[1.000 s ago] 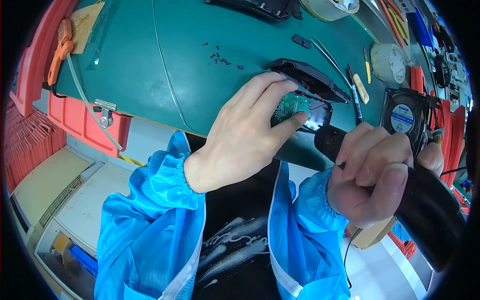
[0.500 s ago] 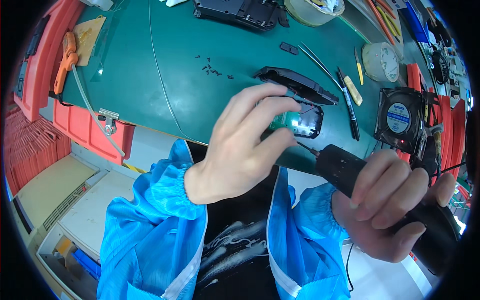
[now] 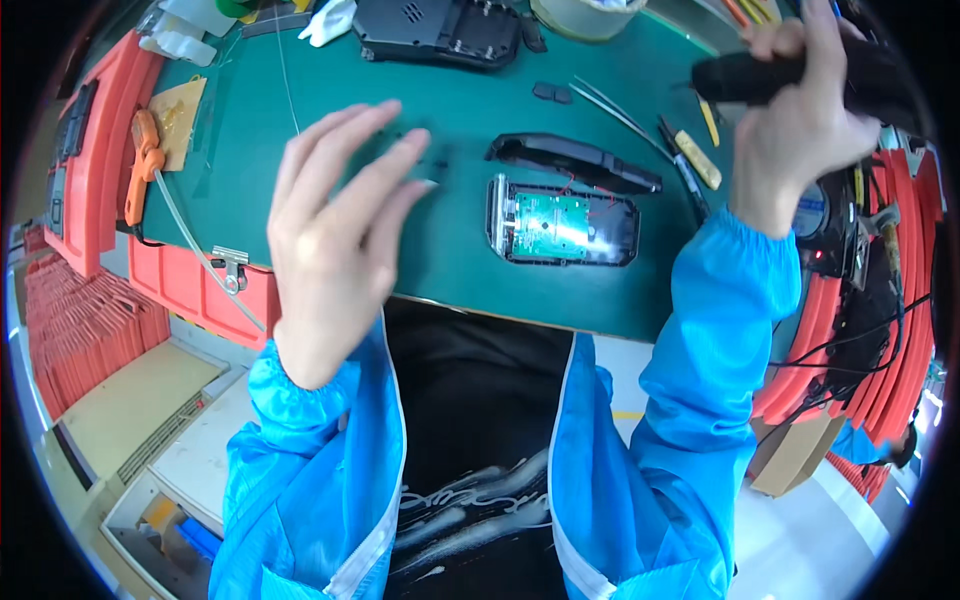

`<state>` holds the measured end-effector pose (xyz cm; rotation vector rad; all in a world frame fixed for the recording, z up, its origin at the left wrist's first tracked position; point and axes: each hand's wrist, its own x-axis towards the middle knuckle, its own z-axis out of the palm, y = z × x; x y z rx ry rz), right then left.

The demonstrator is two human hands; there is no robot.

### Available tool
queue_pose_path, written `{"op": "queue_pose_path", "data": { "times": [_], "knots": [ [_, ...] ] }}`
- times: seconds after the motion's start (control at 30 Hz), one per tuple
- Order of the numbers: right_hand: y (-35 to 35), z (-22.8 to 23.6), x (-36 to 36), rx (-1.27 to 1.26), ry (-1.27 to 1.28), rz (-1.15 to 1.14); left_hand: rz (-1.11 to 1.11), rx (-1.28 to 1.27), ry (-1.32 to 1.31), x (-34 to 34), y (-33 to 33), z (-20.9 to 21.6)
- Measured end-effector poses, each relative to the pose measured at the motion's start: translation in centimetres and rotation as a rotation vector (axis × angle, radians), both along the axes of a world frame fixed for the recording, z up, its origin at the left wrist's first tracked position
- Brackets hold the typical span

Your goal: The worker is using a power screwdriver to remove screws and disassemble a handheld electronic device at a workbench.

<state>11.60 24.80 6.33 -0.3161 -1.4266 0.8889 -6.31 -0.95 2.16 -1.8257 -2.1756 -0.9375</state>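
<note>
Left hand (image 3: 335,235): motion-blurred, fingertips smeared, anything pinched between them indiscernible; black tool (image 3: 800,75) in right hand (image 3: 805,120): far end cut off at 2 o'clock rim; screws (image 3: 440,160) at 12 o'clock of the hand: too small to identify; pale round container (image 3: 585,15): cropped at top edge.

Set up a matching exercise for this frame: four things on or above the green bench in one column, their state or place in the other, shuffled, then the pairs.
Things:
1. left hand
2. right hand
3. open device shell
4. black cover

States or places:
A. lies just behind the circuit board
B. raised, fingers spread, holding nothing
C. closed around a black tool
D. flat on the mat, green circuit board showing

Pairs: 1-B, 2-C, 3-D, 4-A
</note>
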Motion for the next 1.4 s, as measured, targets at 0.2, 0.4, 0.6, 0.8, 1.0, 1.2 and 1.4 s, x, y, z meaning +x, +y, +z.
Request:
{"op": "queue_pose_path", "data": {
  "times": [0.2, 0.4, 0.6, 0.8, 1.0, 1.2, 1.4],
  "knots": [
    [-4.6, 2.6, -1.6, -0.382, -0.446, -0.407, -0.221, -0.098, -0.241, 4.9, -0.3, 0.3],
    [-9.6, -0.9, 6.2, 0.01, -0.441, -0.085, -0.277, -0.113, -0.249, 6.0, 0.1, -1.4],
    [-12.5, -2.9, 6.0, 0.267, -1.168, 0.069, -0.296, -0.073, -0.174, 5.4, 0.4, -1.9],
    [-12.9, -3.1, 6.0, 0.3, -1.301, 0.058, -0.283, -0.1, -0.213, 5.7, 0.4, -1.8],
    [-13.1, -2.8, 5.8, 0.422, -1.327, 0.05, -0.304, -0.12, -0.249, 5.4, -0.3, -1.1],
    [-13.3, -3.7, 5.8, 0.587, -1.307, 0.033, -0.339, -0.126, -0.206, 5.4, -0.8, -0.7],
    [-13.2, -4.1, 6.1, 0.69, -1.32, 0.065, -0.333, -0.131, -0.205, 5.6, -1.1, -0.7]
  ]
}}
